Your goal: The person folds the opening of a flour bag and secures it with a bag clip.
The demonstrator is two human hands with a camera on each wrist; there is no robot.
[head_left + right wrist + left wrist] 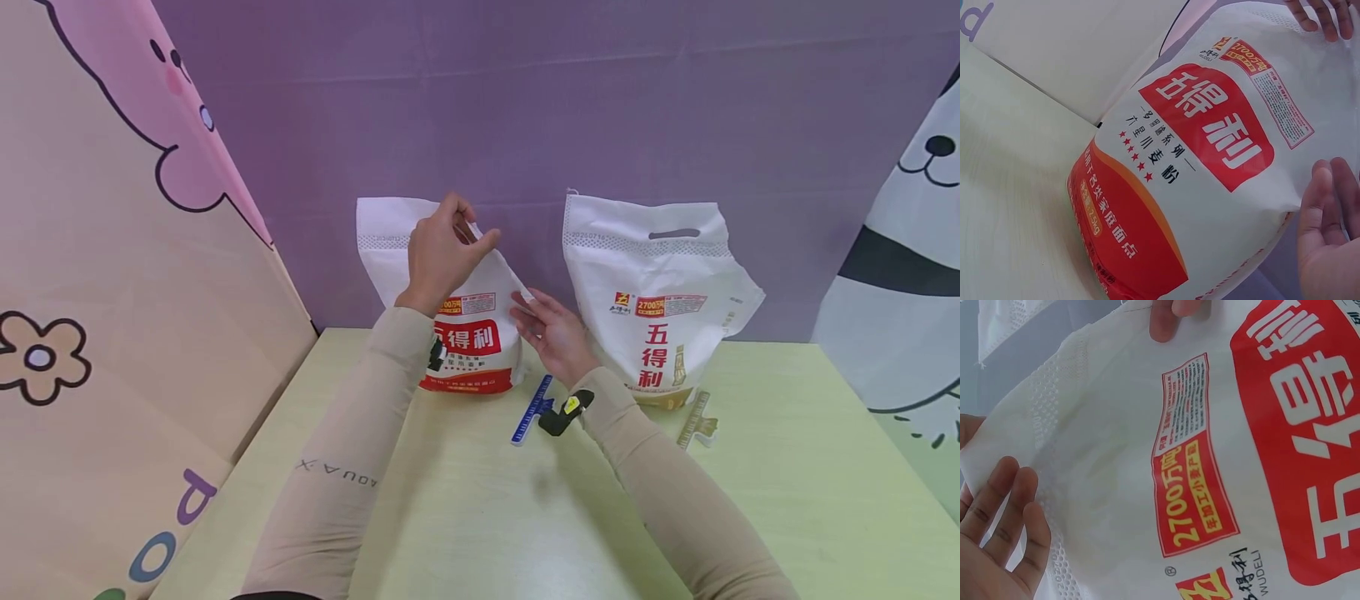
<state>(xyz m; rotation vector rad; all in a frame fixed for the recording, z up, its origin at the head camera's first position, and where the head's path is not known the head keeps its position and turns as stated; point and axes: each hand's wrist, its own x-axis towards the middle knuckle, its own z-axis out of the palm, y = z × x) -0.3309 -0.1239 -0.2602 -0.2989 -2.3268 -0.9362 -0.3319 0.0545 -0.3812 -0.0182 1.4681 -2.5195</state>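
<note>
A white flour bag (472, 367) with red printing stands at the back of the table. My left hand (442, 254) pinches its upper edge, and in the left wrist view the fingers (1007, 506) curl at the bag's top corner. My right hand (553, 333) pinches the bag's slanting right edge lower down, with fingertips on its front. The right wrist view shows the printed front of the same flour bag (1204, 119), with the right hand (1332, 231) at its side. Below the right hand lies a blue bag clip (534, 410) with ruler-like marks.
A second white flour bag (660, 283) with a handle slot and gold base stands to the right. A khaki clip (696, 421) lies before it on the pale table (465, 517). A purple backdrop (487, 100) rises close behind both bags.
</note>
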